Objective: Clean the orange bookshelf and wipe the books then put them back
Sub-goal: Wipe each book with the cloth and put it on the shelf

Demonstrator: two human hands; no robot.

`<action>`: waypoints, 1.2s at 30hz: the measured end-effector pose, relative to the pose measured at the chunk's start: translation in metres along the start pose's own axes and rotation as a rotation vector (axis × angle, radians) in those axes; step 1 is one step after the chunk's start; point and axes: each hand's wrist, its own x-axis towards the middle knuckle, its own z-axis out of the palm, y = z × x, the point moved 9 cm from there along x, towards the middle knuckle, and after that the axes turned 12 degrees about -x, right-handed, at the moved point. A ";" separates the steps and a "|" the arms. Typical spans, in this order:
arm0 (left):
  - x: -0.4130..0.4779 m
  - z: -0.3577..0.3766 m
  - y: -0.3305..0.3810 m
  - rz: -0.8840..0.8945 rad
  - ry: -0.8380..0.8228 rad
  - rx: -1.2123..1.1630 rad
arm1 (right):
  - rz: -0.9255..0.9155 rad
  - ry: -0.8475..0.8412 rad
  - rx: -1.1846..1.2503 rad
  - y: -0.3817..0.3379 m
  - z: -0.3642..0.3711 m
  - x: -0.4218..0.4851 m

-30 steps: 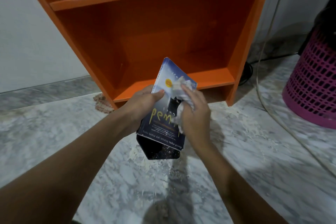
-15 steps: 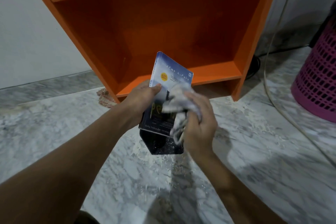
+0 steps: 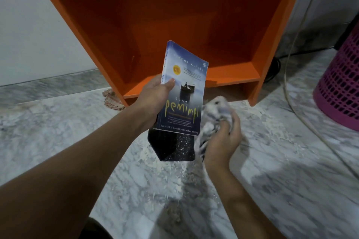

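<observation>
The left hand [image 3: 155, 95] holds a book [image 3: 182, 91] by its left edge, with the thumb pressed on the blue front cover, and the cover faces the camera. The book is lifted in the air in front of the low compartment of the orange bookshelf [image 3: 194, 21], which has nothing on its bottom board. The right hand [image 3: 221, 141] is closed around a crumpled white cloth [image 3: 215, 110], just to the right of the book's lower corner; I cannot tell if the cloth touches the cover. Under the book, a dark book [image 3: 172, 145] lies flat on the marble floor [image 3: 272, 180], with pale dust spread around it. At the far left, a small rag [image 3: 111, 99] lies on the floor beside the foot of the bookshelf. At the right edge stands a pink basket [image 3: 342, 85], and a pale cable [image 3: 291, 75] runs down between it and the bookshelf.
</observation>
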 end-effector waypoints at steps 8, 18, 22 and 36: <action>-0.015 0.018 -0.002 0.012 -0.046 0.036 | 0.397 -0.417 0.277 0.037 0.052 0.027; -0.017 0.012 -0.005 -0.108 -0.034 0.058 | 0.240 -0.382 -0.090 0.036 0.042 0.030; -0.021 0.006 -0.004 -0.173 -0.075 0.230 | 0.099 -0.403 -0.261 0.025 0.031 0.033; -0.022 -0.006 -0.003 -0.219 -0.045 0.208 | -0.890 -0.701 -0.492 -0.037 0.062 -0.040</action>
